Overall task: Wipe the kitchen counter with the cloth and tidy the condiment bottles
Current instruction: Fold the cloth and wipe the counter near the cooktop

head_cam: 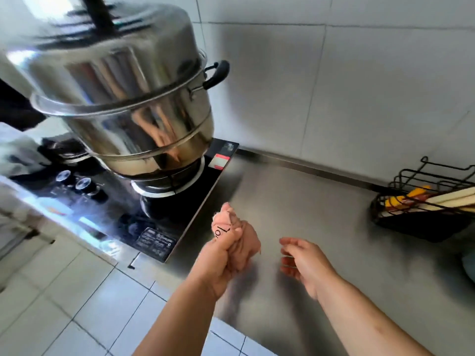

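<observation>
**So, pink cloth balled up in the left hand, right by the cooktop**

Basically the person's left hand (221, 265) is holding a pink cloth (248, 242), fingers curled tight around it so it's all scrunched up. One end pokes out the top of the fist and has some black print on it. The cloth is over the front part of the stainless steel surface (321, 201), just beside the right edge of the black glass cooktop (180, 209). Can't really tell if it's actually touching the steel or held a bit above it.

Right hand (305, 263) is close by on the cloth's right, not touching it. Its fingers (288, 244) are spread loose and slightly bent, holding nothing.

On the cooktop there's a big shiny stacked steamer pot (123, 98) with its lid on and a black side handle (217, 74), sitting on the burner. Two round knobs (82, 183) are at the front of the cooktop.

Over at the far right, against the white tiled wall (385, 86), a black wire rack (424, 214) sits on the surface with some yellow, red and cream-coloured stuff in it, too blurry to name. White floor tiles (77, 304) show at lower left.
</observation>
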